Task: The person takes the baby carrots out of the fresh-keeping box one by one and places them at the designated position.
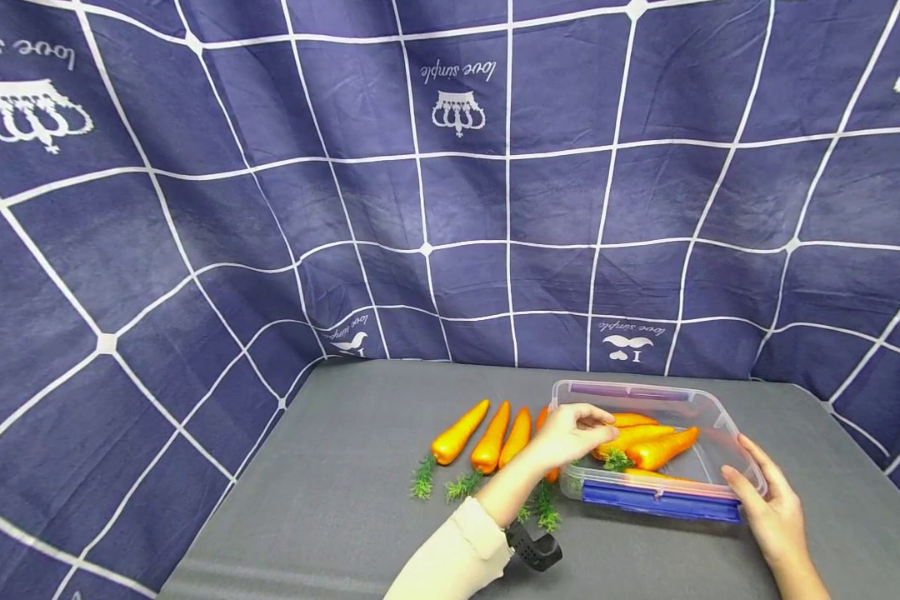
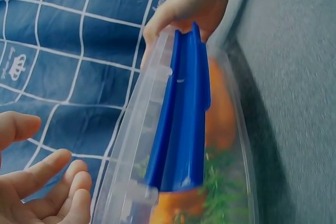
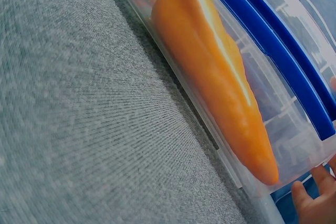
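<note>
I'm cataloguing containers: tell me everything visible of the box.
The box is clear plastic, rectangular with rounded corners, its top open, with a blue flap along the near side. It stands on the table, several carrots lying inside. The right hand holds its right end; the left hand is over its left.

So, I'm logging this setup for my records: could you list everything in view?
Loose carrots: four, orange, on the table left of the box
Boxed carrots: at least four, orange, inside the box
Leafy tops: several, green, at the carrots' thick ends
Box: one, clear, on the table
Clip: one plainly seen, blue, along the box's near side
Table: one, grey, under everything
Cloth: at least one, blue with white lines, behind the table
Wrist device: one, black, by the left cuff
Sleeve: one, cream, left arm
Hands: two, left over the box's left end, right holding its right end
</note>
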`<state>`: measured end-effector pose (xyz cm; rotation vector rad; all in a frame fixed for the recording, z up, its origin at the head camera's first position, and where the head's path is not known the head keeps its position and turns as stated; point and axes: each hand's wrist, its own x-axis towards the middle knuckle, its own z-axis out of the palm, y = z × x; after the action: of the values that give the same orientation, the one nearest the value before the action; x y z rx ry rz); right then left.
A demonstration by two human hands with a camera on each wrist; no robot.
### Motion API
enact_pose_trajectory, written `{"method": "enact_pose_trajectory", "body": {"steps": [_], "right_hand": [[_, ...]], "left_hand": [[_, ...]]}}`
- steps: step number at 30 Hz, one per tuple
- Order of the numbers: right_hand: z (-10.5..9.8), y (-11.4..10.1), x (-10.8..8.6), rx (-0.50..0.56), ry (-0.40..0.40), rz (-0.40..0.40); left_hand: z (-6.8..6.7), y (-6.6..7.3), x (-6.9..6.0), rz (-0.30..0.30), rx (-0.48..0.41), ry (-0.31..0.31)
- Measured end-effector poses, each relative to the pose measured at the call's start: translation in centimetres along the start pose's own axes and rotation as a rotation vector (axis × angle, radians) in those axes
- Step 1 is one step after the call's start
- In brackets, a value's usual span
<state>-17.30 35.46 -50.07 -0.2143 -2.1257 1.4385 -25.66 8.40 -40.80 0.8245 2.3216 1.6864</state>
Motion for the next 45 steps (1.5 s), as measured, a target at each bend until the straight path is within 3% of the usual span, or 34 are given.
{"method": "enact_pose_trajectory", "body": {"steps": [6,12,19,26,33,38,42,45], "right_hand": [[-0.1,-0.2,0.0,-0.015,0.0,0.015],[-0.1,-0.1,-0.1,-0.026,0.004,0.029],[0.0,-0.2,-0.1,-0.021,0.006,0.019],[0.0,-0.2,-0.1,-0.021,0.002,0.032],[0.0,-0.3,-0.2,-0.03,0.007,0.036],[0.0,-0.1,-0.2,-0.018,0.007,0.015],[0.1,-0.1,-0.2,-0.006,0.007,0.007],[0.0,-0.3,-0.2,-0.007,0.006,0.012]], "left_hand": [[1.5,0.0,1.3,-0.031,0.114,-0.118],[3.1,-0.3,2.4,-0.073,0.315,-0.228],[4.3,-0.8,3.6,-0.098,0.521,-0.309],[4.9,-1.4,4.1,-0.149,0.627,-0.359],[5.8,-2.4,5.4,-0.133,0.77,-0.392],[6.0,-1.9,5.3,-0.167,0.86,-0.389],[5.7,-1.5,5.0,-0.171,0.856,-0.364],[5.4,-1.6,4.8,-0.159,0.803,-0.347]]}}
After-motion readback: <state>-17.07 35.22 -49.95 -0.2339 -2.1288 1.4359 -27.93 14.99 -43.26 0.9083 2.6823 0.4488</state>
